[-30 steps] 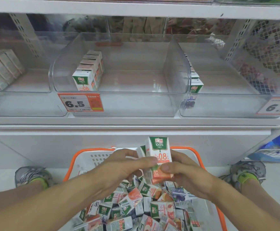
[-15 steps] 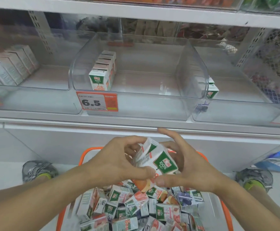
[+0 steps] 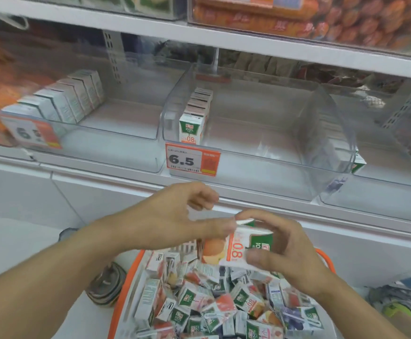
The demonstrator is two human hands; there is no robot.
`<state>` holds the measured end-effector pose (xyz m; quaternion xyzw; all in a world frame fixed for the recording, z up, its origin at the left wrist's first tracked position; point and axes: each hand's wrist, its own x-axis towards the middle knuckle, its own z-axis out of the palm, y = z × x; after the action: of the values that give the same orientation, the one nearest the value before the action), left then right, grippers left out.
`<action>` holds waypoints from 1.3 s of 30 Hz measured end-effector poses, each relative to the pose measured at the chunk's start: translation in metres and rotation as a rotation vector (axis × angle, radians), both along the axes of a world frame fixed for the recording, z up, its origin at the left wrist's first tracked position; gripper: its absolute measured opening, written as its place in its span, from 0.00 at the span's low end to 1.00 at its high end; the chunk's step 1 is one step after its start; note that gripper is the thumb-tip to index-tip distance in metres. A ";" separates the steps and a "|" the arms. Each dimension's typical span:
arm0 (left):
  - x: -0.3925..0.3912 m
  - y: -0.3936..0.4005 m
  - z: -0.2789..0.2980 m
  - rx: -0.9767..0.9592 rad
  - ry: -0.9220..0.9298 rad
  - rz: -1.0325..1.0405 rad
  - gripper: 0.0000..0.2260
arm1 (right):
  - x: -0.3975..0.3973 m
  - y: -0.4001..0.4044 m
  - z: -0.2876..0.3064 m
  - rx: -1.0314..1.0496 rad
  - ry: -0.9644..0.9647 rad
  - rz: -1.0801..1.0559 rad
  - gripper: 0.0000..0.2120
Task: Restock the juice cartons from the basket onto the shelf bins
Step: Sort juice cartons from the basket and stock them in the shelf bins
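My right hand [image 3: 282, 250] grips a peach juice carton [image 3: 233, 248] tipped on its side above the orange-rimmed white basket [image 3: 128, 285], which is heaped with several small juice cartons [image 3: 211, 304]. My left hand [image 3: 175, 216] hovers just left of the held carton, fingers loosely curled, its thumb tip at the carton's corner. On the shelf above, the clear middle bin [image 3: 321, 152] holds one row of matching cartons [image 3: 194, 116] along its left wall.
A clear bin at the left [image 3: 116, 148] holds a row of white cartons [image 3: 67, 101]. Orange 6.5 price tags [image 3: 192, 159] hang on the bin fronts. A right bin [image 3: 380, 189] shows a carton corner. Shoes rest on the floor beside the basket.
Both hands held the carton a second ago. Now my left hand has let go and the right hand alone grips it, turned sideways. The view swung left and up.
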<state>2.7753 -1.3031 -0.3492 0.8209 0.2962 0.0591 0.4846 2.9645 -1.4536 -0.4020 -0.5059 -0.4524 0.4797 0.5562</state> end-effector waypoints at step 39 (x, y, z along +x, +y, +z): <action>-0.001 0.084 0.009 0.671 -0.167 0.409 0.29 | 0.011 0.209 0.116 -0.146 -0.802 0.077 0.26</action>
<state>2.7743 -1.2188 -0.3403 0.8500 0.3774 0.3144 0.1905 2.9750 -1.2445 -0.2855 -0.6737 -0.6167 0.2958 0.2799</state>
